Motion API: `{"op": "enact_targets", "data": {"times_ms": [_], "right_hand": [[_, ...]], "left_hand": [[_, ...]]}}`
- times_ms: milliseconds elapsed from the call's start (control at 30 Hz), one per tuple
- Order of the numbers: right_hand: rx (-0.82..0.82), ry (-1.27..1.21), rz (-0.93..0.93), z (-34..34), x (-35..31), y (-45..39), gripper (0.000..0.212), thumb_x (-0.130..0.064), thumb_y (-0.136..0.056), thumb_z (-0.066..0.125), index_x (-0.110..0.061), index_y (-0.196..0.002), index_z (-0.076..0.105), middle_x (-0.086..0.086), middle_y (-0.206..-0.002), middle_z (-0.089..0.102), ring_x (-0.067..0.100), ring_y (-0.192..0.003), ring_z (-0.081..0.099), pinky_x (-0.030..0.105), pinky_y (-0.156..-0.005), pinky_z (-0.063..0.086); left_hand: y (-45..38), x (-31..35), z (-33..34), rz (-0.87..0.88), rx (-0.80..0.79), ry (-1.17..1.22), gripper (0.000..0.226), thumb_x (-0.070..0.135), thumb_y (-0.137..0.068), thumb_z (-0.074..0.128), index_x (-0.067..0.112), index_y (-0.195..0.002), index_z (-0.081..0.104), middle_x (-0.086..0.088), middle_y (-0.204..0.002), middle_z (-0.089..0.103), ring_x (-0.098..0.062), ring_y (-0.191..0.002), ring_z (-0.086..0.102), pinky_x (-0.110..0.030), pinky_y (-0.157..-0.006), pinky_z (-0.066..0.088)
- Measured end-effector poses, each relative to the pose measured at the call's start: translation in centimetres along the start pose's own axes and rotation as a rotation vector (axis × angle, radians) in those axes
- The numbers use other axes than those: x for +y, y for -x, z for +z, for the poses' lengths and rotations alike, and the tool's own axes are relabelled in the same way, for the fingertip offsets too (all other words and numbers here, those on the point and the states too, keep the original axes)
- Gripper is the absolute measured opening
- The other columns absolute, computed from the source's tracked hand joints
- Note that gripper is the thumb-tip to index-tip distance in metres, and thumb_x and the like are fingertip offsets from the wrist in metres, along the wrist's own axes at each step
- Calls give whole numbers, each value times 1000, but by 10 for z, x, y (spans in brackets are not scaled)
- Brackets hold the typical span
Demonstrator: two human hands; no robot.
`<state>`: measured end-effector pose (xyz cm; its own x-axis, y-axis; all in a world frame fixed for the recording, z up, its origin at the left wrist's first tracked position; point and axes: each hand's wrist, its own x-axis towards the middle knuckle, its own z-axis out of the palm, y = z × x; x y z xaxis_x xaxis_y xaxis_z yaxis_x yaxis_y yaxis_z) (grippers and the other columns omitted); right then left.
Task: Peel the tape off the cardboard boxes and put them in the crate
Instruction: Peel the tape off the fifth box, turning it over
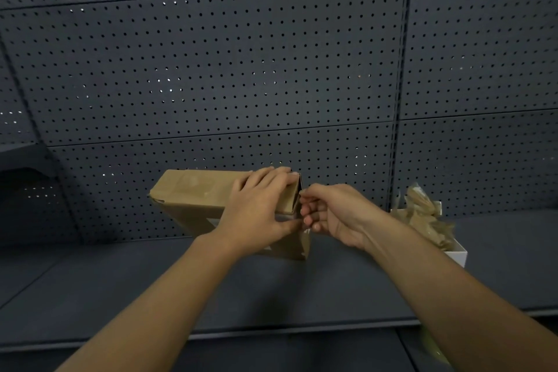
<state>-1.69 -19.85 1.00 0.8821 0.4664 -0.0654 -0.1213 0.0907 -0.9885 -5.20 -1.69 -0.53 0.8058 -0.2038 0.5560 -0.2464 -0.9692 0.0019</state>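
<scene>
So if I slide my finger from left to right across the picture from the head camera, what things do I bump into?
cardboard box → left hand on the box → right hand at the box's end → white tray of crumpled tape

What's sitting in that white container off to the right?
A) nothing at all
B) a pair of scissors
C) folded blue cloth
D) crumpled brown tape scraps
D: the white container is heaped with crumpled brown tape scraps, beside the cardboard box being worked on.
</scene>
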Motion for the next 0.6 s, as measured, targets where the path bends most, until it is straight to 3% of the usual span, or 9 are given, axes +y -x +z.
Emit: {"op": "enact_targets", "data": {"times_ms": [167,400,467,600], "right_hand": [[20,-18,18,2,-5,0,17,-7,-99,57,-1,-84,61,11,-64,61,18,-50,59,24,-44,49],[81,47,76,11,-18,-5,20,-12,-99,59,-2,-83,57,11,-61,58,18,-42,59,24,-39,50],[90,89,50,15,-20,-6,27,-18,-101,61,-4,-80,56,9,-58,56,16,-41,57,23,-38,50],[175,218,-51,16,-12,-8,32,-25,-100,62,-7,-73,58,6,-58,56,15,-42,52,25,-41,43]], "left_hand": [[-1,-1,4,4,31,-2,84,73,-74,44,35,-149,44,17,-157,42,-11,-149,31,-38,-117,23],[-2,-5,0,37,39,-39,86,82,-73,44,38,-148,46,20,-154,43,-11,-144,35,-40,-112,28],[-2,-6,-2,54,29,-27,86,83,-74,43,38,-148,45,19,-154,44,-11,-143,34,-41,-117,25],[-2,-11,-2,83,-17,21,74,73,-89,43,38,-153,38,18,-160,37,-12,-151,25,-61,-127,4]]}}
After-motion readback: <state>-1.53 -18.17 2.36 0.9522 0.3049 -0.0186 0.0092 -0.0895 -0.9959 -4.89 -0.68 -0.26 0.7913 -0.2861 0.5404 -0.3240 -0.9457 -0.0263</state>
